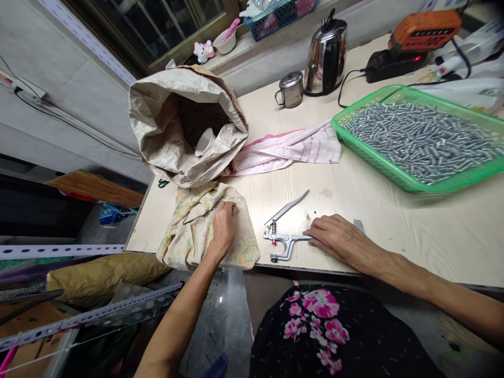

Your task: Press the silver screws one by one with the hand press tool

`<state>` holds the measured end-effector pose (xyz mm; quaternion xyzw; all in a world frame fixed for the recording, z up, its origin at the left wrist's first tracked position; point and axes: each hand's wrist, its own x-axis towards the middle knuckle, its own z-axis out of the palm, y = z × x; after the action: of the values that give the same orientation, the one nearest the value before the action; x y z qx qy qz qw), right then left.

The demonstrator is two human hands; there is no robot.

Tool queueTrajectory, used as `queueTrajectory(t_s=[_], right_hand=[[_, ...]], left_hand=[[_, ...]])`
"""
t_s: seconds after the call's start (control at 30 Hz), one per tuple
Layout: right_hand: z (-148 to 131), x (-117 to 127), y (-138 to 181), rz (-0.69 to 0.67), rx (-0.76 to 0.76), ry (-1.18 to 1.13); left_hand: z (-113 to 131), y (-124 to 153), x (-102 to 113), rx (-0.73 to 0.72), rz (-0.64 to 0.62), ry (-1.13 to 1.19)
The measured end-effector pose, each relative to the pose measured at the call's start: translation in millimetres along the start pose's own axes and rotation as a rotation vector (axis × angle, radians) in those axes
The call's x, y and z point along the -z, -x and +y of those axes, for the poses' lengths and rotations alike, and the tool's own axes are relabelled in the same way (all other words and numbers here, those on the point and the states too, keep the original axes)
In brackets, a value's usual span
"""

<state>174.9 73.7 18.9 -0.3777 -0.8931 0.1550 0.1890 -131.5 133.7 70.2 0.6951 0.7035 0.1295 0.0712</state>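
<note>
My left hand [223,227] rests on a pale patterned cloth [197,231] at the table's front edge, fingers curled in a pinch over small metal pieces lying on the cloth. My right hand [338,237] lies on the table with its fingers over the lower handle of a metal hand press tool [281,231], whose upper lever points up and to the right. An open woven sack [173,126] with dark contents and a white cup [205,142] inside stands just behind the cloth.
A green basket [397,176] full of several small metal springs sits at the right. A pink-striped towel [291,149], a small steel mug [290,89], a steel kettle [326,52] and an orange device [423,29] lie further back. Metal rails [79,315] are below left.
</note>
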Motion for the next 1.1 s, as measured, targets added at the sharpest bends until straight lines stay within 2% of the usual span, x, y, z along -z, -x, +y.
queueTrajectory(t_s=[0.07,0.1,0.2,0.27,0.4,0.7,0.97,1.1], right_hand=[[-2.3,1.3,-1.4,0.014,0.005,0.033],[-4.0,2.9,-2.6,0.027,0.012,0.060],[-9.4,9.1,-6.2,0.071,0.046,0.172],[-11.8,12.1,-6.8,0.090,0.059,0.236],[-12.9,11.6,-4.0,0.094,0.057,0.281],[-8.7,2.4,-1.8,0.170,0.057,0.280],[-8.1,0.8,-1.5,0.111,0.033,0.249],[-6.1,7.9,-2.1,0.033,-0.007,0.169]], left_hand=[[10.7,9.0,8.7,0.063,0.016,0.165],[17.9,16.1,11.8,0.116,-0.040,0.293],[41.5,43.0,13.1,0.299,-0.354,0.684],[53.6,59.4,8.1,0.392,-0.490,0.804],[58.5,74.3,-4.8,0.488,-0.574,0.803],[54.3,72.2,-13.4,0.556,-0.657,0.749],[54.2,59.3,-13.0,0.566,-0.837,0.693],[53.6,53.6,-14.5,0.566,-0.871,0.643]])
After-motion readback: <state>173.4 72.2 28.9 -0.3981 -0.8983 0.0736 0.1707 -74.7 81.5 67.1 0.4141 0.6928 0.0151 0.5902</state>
